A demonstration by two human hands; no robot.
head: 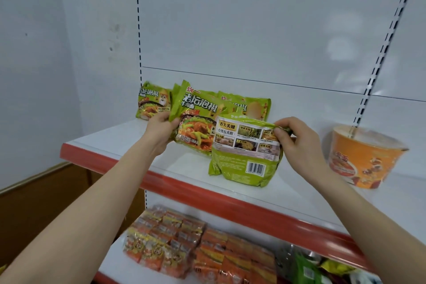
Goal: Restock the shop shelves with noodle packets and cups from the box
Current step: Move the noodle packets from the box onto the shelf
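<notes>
The upper shelf [129, 143], a white board with a red front strip [207, 193], carries all the green noodle packets in view. The left hand [161, 127] reaches over that strip to the middle of the shelf, its fingers curled round the left edge of a front-facing packet [196, 127], which tilts with its printed bowl of noodles toward the camera. The right hand [297, 143] pinches the top right corner of a back-facing packet [244, 159] between thumb and fingers. This packet stands upright on its lower edge nearer the shelf's front strip, barcode showing, and its top left corner overlaps the front-facing packet. Along the back of the shelf, against the white rear panel [253, 30], stand more of the same green packets. One rear packet [152, 104] sits at the shelf's left end just behind the left hand, and another [251, 106] shows behind the two held ones. Toward the shelf's right end, well apart from the packets, an orange noodle cup [362, 157] stands with its lid on. Below the upper shelf, a lower shelf [110, 258] holds orange multipacks [166, 244] set side by side, with some blurred green wrapped goods [306, 270] next to them.
</notes>
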